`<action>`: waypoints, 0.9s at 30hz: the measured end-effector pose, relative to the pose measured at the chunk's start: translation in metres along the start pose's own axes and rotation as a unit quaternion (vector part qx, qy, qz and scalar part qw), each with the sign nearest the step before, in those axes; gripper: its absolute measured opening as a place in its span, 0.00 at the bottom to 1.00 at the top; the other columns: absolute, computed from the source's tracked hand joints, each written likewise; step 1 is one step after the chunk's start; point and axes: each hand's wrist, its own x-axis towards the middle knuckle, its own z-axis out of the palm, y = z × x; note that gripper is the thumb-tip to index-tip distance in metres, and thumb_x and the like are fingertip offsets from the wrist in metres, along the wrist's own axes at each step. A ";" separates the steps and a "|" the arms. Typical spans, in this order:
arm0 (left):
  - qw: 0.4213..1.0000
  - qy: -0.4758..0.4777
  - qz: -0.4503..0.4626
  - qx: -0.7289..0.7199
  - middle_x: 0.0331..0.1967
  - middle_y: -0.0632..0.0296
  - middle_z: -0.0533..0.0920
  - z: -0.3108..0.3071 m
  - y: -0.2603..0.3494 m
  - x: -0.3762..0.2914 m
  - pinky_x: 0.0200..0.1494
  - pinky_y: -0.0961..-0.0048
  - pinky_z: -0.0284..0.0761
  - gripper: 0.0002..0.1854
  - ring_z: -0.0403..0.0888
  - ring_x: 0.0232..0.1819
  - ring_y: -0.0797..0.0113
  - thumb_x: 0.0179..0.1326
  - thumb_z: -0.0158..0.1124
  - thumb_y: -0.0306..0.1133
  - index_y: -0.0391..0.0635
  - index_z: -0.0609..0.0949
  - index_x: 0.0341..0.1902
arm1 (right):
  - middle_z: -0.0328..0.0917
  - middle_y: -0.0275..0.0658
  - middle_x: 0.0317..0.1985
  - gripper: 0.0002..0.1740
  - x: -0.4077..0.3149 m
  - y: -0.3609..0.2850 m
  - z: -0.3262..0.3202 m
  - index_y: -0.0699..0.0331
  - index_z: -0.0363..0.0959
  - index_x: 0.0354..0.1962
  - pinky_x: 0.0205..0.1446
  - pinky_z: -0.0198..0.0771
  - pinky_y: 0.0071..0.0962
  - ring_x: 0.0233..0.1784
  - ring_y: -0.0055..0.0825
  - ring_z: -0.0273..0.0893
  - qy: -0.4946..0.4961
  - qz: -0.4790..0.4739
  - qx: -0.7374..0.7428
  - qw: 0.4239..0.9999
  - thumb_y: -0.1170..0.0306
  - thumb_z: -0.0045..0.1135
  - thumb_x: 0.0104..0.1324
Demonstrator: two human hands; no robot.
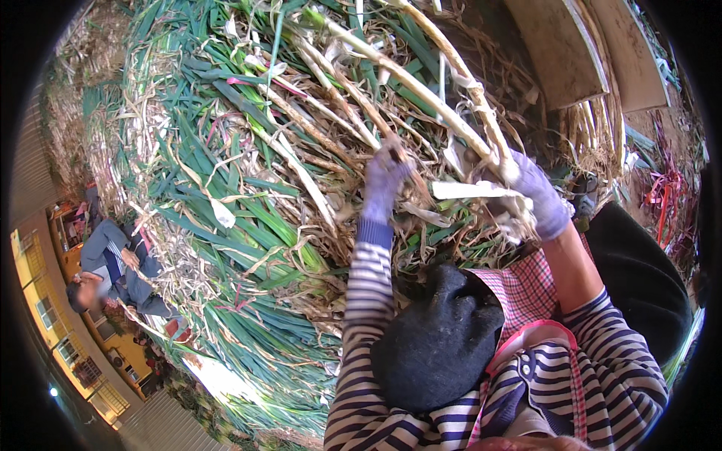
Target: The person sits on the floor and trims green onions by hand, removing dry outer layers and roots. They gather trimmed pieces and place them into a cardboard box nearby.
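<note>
In the head view, my right hand (533, 191), in a purple glove, grips long pale scallion stalks (445, 113) near their lower ends. They slant away towards the upper left. A loose white leaf sheath (471, 190) and shrivelled skins hang by that hand. Left of it, my left hand (386, 177), gloved alike and blurred by motion, has its fingers closed on what looks like a brown dry leaf (417, 180). More brownish stalks (316, 132) lie beside and beyond my left hand. Dry leaf scraps cover the heap below both hands.
Green scallion leaves (248, 220) form a broad heap to the left. Boards (555, 53) stand at the upper right, with bundled stalks (592, 135) by them. Red ribbon strips (665, 194) lie at the right. Another person (121, 265) sits beyond the heap. A dark cloth (440, 344) covers my lap.
</note>
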 end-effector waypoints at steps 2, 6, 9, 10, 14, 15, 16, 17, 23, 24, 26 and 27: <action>0.987 -0.123 0.001 -0.100 0.40 0.61 0.82 0.003 -0.006 -0.027 0.36 0.80 0.82 0.31 0.79 0.38 0.72 0.46 0.75 0.29 0.44 0.75 0.56 | 0.76 0.30 0.31 0.27 0.016 0.013 -0.011 0.66 0.72 0.47 0.28 0.70 0.14 0.26 0.12 0.71 0.048 0.025 -0.087 0.995 0.54 0.64 0.59; 0.985 -0.168 -0.002 -0.029 0.27 0.68 0.79 0.028 -0.037 -0.062 0.15 0.86 0.64 0.18 0.70 0.18 0.82 0.57 0.68 0.32 0.40 0.77 0.50 | 0.75 0.29 0.32 0.20 0.014 0.074 -0.033 0.64 0.75 0.42 0.41 0.68 0.17 0.35 0.14 0.69 0.013 0.098 -0.034 0.994 0.58 0.64 0.61; 0.981 -0.148 0.025 0.126 0.33 0.61 0.83 0.047 -0.047 -0.069 0.40 0.71 0.76 0.20 0.80 0.34 0.70 0.59 0.64 0.29 0.40 0.75 0.55 | 0.77 0.33 0.45 0.25 0.004 0.103 -0.035 0.65 0.72 0.51 0.53 0.68 0.18 0.48 0.16 0.72 -0.010 0.015 -0.009 1.000 0.61 0.65 0.59; 0.952 -0.113 0.146 0.243 0.33 0.61 0.84 0.052 -0.047 -0.071 0.39 0.68 0.76 0.19 0.81 0.33 0.68 0.59 0.63 0.29 0.44 0.75 0.55 | 0.76 0.33 0.46 0.26 0.004 0.105 -0.035 0.66 0.71 0.52 0.54 0.67 0.19 0.48 0.17 0.72 0.006 0.012 -0.022 1.000 0.62 0.65 0.59; 0.908 0.044 0.229 0.348 0.27 0.62 0.83 0.058 -0.038 -0.080 0.34 0.65 0.75 0.16 0.80 0.26 0.69 0.61 0.61 0.31 0.53 0.77 0.54 | 0.77 0.34 0.43 0.24 0.001 0.095 -0.037 0.67 0.71 0.51 0.54 0.68 0.23 0.45 0.22 0.74 -0.006 0.068 0.070 0.995 0.67 0.64 0.59; 0.908 0.063 0.260 0.322 0.25 0.63 0.82 0.059 -0.039 -0.084 0.33 0.66 0.75 0.16 0.79 0.25 0.70 0.61 0.61 0.32 0.53 0.77 0.54 | 0.78 0.36 0.40 0.22 0.006 0.095 -0.035 0.67 0.71 0.50 0.43 0.76 0.21 0.39 0.21 0.76 0.009 0.013 0.003 1.000 0.68 0.63 0.59; 0.967 0.051 0.187 0.168 0.26 0.66 0.82 0.057 -0.041 -0.085 0.32 0.68 0.75 0.20 0.78 0.27 0.74 0.62 0.61 0.32 0.53 0.75 0.58 | 0.78 0.36 0.39 0.22 0.001 0.092 -0.037 0.67 0.71 0.50 0.35 0.77 0.20 0.36 0.20 0.77 -0.013 0.068 0.064 0.996 0.69 0.62 0.59; 0.985 0.025 0.167 0.047 0.43 0.58 0.75 0.056 -0.047 -0.089 0.41 0.66 0.75 0.29 0.76 0.40 0.69 0.60 0.64 0.38 0.51 0.66 0.64 | 0.78 0.37 0.38 0.22 0.001 0.092 -0.036 0.67 0.70 0.50 0.27 0.77 0.18 0.33 0.20 0.78 0.004 0.131 0.118 0.984 0.69 0.62 0.59; 0.944 -0.306 -0.003 0.126 0.68 0.45 0.58 0.035 -0.101 -0.115 0.64 0.61 0.61 0.47 0.64 0.63 0.55 0.58 0.62 0.56 0.43 0.53 0.71 | 0.76 0.35 0.31 0.20 0.001 0.078 -0.005 0.66 0.69 0.46 0.26 0.76 0.20 0.28 0.21 0.76 0.035 0.111 0.092 0.989 0.67 0.64 0.59; 0.942 -0.316 -0.049 0.100 0.64 0.46 0.65 0.031 -0.106 -0.124 0.60 0.64 0.67 0.41 0.69 0.58 0.59 0.61 0.60 0.53 0.42 0.58 0.70 | 0.76 0.34 0.32 0.22 0.003 0.063 -0.003 0.67 0.69 0.47 0.30 0.77 0.23 0.28 0.22 0.76 0.025 0.055 0.025 0.998 0.65 0.64 0.59; 0.962 -0.246 -0.108 0.052 0.50 0.56 0.76 -0.001 -0.101 -0.153 0.49 0.70 0.74 0.25 0.76 0.45 0.69 0.63 0.58 0.44 0.42 0.70 0.59 | 0.76 0.35 0.33 0.27 0.002 0.024 -0.002 0.69 0.68 0.50 0.35 0.79 0.26 0.31 0.23 0.77 0.029 -0.019 -0.075 0.997 0.63 0.65 0.57; 0.982 -0.159 -0.049 0.090 0.41 0.64 0.82 -0.019 -0.096 -0.174 0.43 0.72 0.77 0.15 0.79 0.37 0.75 0.64 0.58 0.37 0.42 0.78 0.50 | 0.76 0.36 0.34 0.29 -0.003 0.003 -0.003 0.70 0.67 0.51 0.36 0.79 0.26 0.33 0.24 0.78 0.072 -0.029 -0.118 0.990 0.63 0.66 0.56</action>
